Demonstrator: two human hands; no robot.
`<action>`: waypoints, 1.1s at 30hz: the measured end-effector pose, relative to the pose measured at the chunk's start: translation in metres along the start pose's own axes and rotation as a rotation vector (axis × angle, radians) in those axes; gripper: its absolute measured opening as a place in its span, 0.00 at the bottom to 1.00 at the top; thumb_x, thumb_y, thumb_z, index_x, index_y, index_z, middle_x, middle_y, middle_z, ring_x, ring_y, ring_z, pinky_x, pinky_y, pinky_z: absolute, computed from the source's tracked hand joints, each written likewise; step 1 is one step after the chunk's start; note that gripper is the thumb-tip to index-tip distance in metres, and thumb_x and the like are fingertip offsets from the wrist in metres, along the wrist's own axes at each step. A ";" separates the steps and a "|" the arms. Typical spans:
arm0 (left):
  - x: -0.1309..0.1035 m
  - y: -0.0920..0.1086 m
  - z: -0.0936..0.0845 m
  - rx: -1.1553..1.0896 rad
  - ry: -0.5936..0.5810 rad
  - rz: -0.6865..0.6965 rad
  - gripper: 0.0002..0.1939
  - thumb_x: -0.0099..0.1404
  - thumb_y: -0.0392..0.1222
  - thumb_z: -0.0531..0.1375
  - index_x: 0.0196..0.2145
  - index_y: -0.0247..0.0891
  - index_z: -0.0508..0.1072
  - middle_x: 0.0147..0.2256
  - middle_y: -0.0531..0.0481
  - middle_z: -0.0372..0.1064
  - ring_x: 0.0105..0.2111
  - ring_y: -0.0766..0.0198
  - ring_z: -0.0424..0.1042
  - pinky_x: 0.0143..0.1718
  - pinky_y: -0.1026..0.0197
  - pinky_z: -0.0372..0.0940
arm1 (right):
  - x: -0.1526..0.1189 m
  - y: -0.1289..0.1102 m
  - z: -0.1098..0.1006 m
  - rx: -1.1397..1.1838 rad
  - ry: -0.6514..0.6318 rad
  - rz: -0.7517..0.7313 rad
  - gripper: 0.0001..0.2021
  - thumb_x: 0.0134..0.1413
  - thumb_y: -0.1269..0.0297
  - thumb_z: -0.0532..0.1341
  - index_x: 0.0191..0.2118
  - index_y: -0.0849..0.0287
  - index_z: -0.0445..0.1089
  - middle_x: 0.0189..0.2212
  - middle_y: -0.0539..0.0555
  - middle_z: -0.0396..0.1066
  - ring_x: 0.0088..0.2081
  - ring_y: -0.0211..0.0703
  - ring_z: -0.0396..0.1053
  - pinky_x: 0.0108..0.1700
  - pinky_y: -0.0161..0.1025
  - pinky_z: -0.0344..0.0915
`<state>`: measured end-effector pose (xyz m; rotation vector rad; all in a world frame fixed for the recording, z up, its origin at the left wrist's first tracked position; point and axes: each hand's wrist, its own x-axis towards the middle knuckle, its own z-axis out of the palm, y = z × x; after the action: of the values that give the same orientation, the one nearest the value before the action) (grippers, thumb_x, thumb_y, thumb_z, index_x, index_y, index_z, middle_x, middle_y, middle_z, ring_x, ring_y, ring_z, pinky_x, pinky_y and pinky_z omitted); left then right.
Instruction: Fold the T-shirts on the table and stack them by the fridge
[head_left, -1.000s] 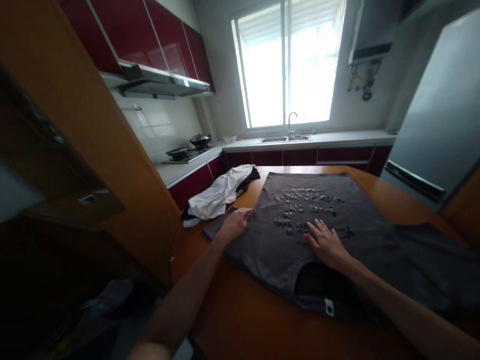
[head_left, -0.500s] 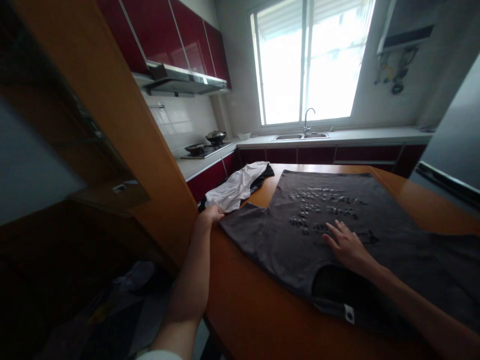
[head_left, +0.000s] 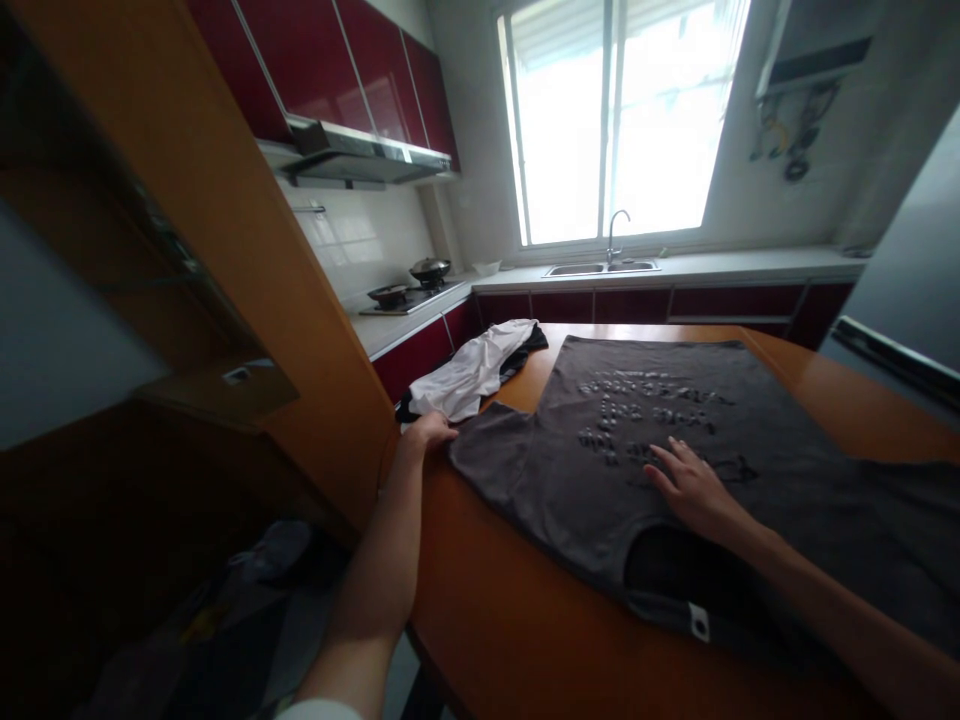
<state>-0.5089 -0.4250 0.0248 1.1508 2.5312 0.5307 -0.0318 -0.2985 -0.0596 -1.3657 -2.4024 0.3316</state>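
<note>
A dark grey T-shirt with raised dark lettering lies spread on the wooden table, its neckline and small white label toward me. My left hand pinches the end of the sleeve at the shirt's left side. On the chest print, my right hand rests flat, fingers spread. Just beyond my left hand lies a crumpled white garment, with a black garment partly under it.
An orange wooden cabinet side rises close on the left. Past the table run a counter with a sink and a stove with pans. A fridge stands at the right.
My left hand has shifted slightly right with the sleeve end, which now shows a small fold. My right hand stays on the print. The view has tilted slightly.
</note>
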 end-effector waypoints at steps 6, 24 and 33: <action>-0.010 0.026 -0.001 -0.037 0.037 0.084 0.08 0.52 0.41 0.63 0.21 0.38 0.68 0.19 0.55 0.63 0.22 0.66 0.63 0.23 0.65 0.55 | 0.003 -0.001 -0.002 0.057 0.047 -0.045 0.28 0.66 0.51 0.50 0.63 0.62 0.68 0.68 0.66 0.57 0.71 0.59 0.50 0.67 0.59 0.54; -0.118 0.152 0.079 -0.590 -0.296 0.811 0.17 0.64 0.55 0.63 0.36 0.37 0.69 0.27 0.55 0.67 0.25 0.68 0.66 0.25 0.68 0.60 | 0.006 -0.008 -0.007 0.220 0.078 -0.121 0.27 0.66 0.51 0.50 0.58 0.65 0.71 0.65 0.67 0.62 0.67 0.57 0.58 0.69 0.52 0.53; -0.057 0.122 0.083 -0.441 0.054 0.764 0.07 0.67 0.37 0.57 0.38 0.37 0.76 0.37 0.47 0.78 0.36 0.61 0.78 0.41 0.60 0.70 | 0.001 -0.015 -0.011 0.347 0.117 -0.239 0.19 0.63 0.57 0.56 0.51 0.60 0.76 0.59 0.64 0.69 0.61 0.56 0.66 0.65 0.53 0.60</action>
<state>-0.3585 -0.3772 0.0138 1.8891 1.7816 1.2287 -0.0394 -0.3050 -0.0439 -0.9107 -2.2494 0.5555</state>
